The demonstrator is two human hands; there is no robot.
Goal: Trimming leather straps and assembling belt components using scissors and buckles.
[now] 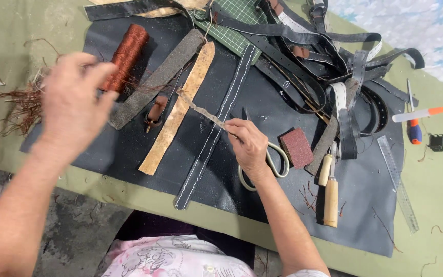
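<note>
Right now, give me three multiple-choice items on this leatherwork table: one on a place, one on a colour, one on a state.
1. Where does the spool of thread lie?
A. On the dark mat's far left part
B. On the ruler
C. On the floor

2. What colour is the sanding block?
A. Yellow
B. Reddish brown
C. White

3. What is the right hand doing?
A. Resting flat and empty
B. Gripping a wooden tool handle
C. Pinching the end of a thin strip

Answers:
1 A: the coppery spool rests on the dark mat beside the left hand.
2 B: the block next to the scissors is reddish brown.
3 C: its fingers pinch the thin strip, which runs up and to the left.
</note>
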